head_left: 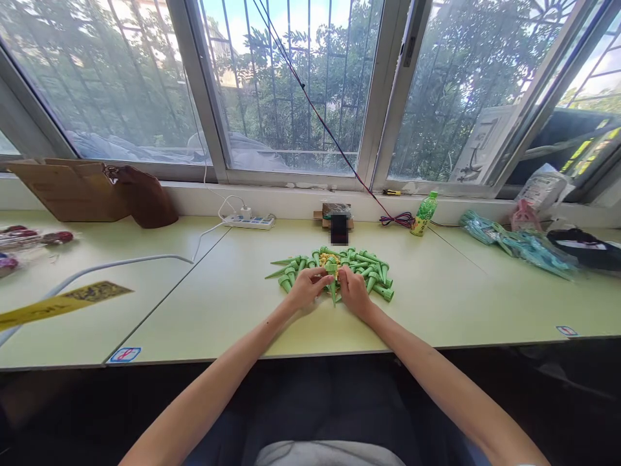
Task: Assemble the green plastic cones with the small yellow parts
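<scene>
- Green spike (334,290) sits between the 2 hands, wide end uppermost in view and point aimed down or toward the near edge of the table (233,310).
- Left hand (308,288) has its thumb and fingertips closed on the spike from the side, near the wide end; this seems meant to steady it and leave that end within reach of the other hand.
- Right hand (355,291) is curled, fingertips just beside the wide end; whether they pinch something or only touch the spike, I cannot tell.
- Pile of green spikes (373,264) spreads behind and to both sides of the hands, small yellow pieces (323,259) in its middle, probably so that both kinds lie in easy reach.
- Bottle (425,212) and power strip (250,222) stand farther back, likely to keep them away from the handling.
</scene>
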Motion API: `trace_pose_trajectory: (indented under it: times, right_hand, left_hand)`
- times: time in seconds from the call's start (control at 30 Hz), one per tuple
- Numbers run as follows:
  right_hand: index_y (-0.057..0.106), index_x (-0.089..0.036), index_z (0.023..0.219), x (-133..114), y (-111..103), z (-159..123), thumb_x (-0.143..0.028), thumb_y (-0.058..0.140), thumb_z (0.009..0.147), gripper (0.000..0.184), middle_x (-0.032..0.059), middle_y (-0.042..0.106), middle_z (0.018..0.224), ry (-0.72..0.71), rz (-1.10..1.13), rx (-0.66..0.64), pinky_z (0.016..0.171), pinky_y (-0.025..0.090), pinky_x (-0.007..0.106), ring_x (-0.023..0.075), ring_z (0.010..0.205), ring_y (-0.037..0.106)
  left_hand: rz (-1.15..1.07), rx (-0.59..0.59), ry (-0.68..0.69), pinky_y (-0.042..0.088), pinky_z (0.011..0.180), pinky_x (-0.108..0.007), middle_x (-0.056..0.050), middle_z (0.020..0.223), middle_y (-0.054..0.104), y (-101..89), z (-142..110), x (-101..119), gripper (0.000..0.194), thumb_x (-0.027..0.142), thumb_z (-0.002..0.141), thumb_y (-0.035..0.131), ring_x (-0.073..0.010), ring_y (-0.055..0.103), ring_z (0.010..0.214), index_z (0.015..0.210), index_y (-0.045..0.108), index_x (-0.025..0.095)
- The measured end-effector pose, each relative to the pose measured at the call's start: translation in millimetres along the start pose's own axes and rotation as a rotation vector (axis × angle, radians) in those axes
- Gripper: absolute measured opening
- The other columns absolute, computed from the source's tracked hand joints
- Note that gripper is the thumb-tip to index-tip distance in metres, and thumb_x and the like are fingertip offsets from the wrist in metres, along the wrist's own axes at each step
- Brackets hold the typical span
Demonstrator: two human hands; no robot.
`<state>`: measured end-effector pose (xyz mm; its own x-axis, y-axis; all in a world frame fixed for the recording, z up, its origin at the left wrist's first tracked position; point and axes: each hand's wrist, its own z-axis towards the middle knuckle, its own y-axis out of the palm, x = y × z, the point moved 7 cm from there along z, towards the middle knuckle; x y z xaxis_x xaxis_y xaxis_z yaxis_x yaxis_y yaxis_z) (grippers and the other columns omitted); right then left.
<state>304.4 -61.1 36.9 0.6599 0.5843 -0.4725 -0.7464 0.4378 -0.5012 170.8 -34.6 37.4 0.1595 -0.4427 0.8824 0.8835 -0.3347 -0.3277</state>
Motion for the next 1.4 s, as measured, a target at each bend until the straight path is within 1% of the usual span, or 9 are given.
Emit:
trace_pose_trajectory:
  times: [0.23, 0.37, 0.47, 0.7, 0.93, 1.03, 1.17, 1.27, 1.4]
  right_hand:
    - [0.038, -0.024, 0.075, 0, -1, 0, -0.039, 0.025, 0.105, 0.036, -0.0034, 0.044, 0.056, 0.006, 0.045, 0.008, 0.052, 0.028, 0.027, 0.0135, 0.046, 0.038]
    - [0.039, -0.024, 0.075, 2, -1, 0, -0.040, 0.025, 0.106, 0.037, -0.0035, 0.044, 0.057, 0.010, 0.064, 0.020, 0.053, 0.029, 0.027, 0.0131, 0.047, 0.038]
    - [0.039, -0.024, 0.074, 2, 0, 0, -0.042, 0.024, 0.106, 0.039, -0.0032, 0.044, 0.057, 0.022, 0.088, 0.029, 0.052, 0.029, 0.027, 0.0129, 0.048, 0.039]
    - [0.039, -0.024, 0.073, 2, -3, 4, -0.048, 0.026, 0.105, 0.042, -0.0022, 0.043, 0.056, 0.078, 0.149, 0.042, 0.051, 0.032, 0.029, 0.0140, 0.047, 0.039]
    - [0.038, -0.025, 0.078, -5, -2, 5, -0.044, 0.030, 0.105, 0.034, -0.0025, 0.044, 0.057, 0.081, 0.184, -0.046, 0.051, 0.032, 0.031, 0.0150, 0.047, 0.040]
    - [0.039, -0.024, 0.080, -5, -5, 6, -0.043, 0.030, 0.105, 0.033, -0.0028, 0.045, 0.060, 0.066, 0.167, -0.014, 0.053, 0.033, 0.029, 0.0148, 0.049, 0.041]
    - [0.044, -0.023, 0.085, -4, -10, 5, -0.040, 0.030, 0.105, 0.030, -0.0032, 0.045, 0.062, 0.040, 0.127, 0.064, 0.055, 0.034, 0.028, 0.0143, 0.051, 0.041]
    - [0.049, -0.022, 0.090, -5, -10, 5, -0.038, 0.031, 0.105, 0.028, -0.0016, 0.050, 0.065, -0.007, 0.092, 0.067, 0.058, 0.036, 0.027, 0.0146, 0.054, 0.044]
    - [0.054, -0.022, 0.092, -11, -6, 5, -0.036, 0.032, 0.105, 0.029, 0.0043, 0.060, 0.077, -0.103, 0.056, 0.001, 0.064, 0.041, 0.027, 0.0166, 0.067, 0.054]
  left_hand:
    - [0.111, 0.071, 0.131, 0.028, 0.048, -0.022, 0.005, 0.056, 0.040, -2.1, 0, 10, 0.035, 0.040, 0.087, 0.063, -0.0078, 0.038, 0.049, 0.065, 0.047, 0.018]
    - [0.209, 0.095, 0.241, 0.030, 0.050, -0.022, 0.003, 0.066, 0.043, -3.5, 0, 15, 0.034, 0.038, 0.089, 0.061, -0.0078, 0.038, 0.055, 0.066, 0.050, 0.016]
    - [0.246, 0.096, 0.272, 0.030, 0.051, -0.022, 0.002, 0.069, 0.045, -2.8, -1, 17, 0.032, 0.037, 0.090, 0.061, -0.0077, 0.038, 0.056, 0.068, 0.052, 0.016]
    - [-0.003, -0.006, 0.041, 0.031, 0.043, -0.022, 0.002, 0.071, 0.054, 5.5, 1, 7, 0.030, 0.047, 0.091, 0.057, -0.0058, 0.041, 0.044, 0.082, 0.052, 0.018]
    - [-0.132, 0.082, -0.009, 0.033, 0.040, -0.022, 0.004, 0.063, 0.054, -3.2, 3, 3, 0.042, 0.057, 0.085, 0.062, -0.0068, 0.044, 0.040, 0.094, 0.060, 0.016]
    - [-0.161, 0.123, -0.006, 0.033, 0.040, -0.021, 0.004, 0.058, 0.051, -6.6, 3, 4, 0.043, 0.059, 0.087, 0.060, -0.0067, 0.043, 0.040, 0.085, 0.059, 0.016]
    - [-0.242, 0.157, -0.044, 0.026, 0.038, -0.021, 0.005, 0.049, 0.043, -9.5, 3, 4, 0.054, 0.067, 0.089, 0.051, -0.0058, 0.037, 0.036, 0.070, 0.055, 0.016]
    - [-0.321, 0.061, -0.144, 0.020, 0.036, -0.021, 0.002, 0.050, 0.047, -2.4, 3, 1, 0.065, 0.075, 0.085, 0.048, -0.0057, 0.037, 0.035, 0.064, 0.057, 0.014]
    - [-0.425, -0.077, -0.277, 0.019, 0.035, -0.021, -0.002, 0.055, 0.052, 8.3, 1, -4, 0.073, 0.082, 0.081, 0.045, -0.0066, 0.041, 0.036, 0.062, 0.059, 0.013]
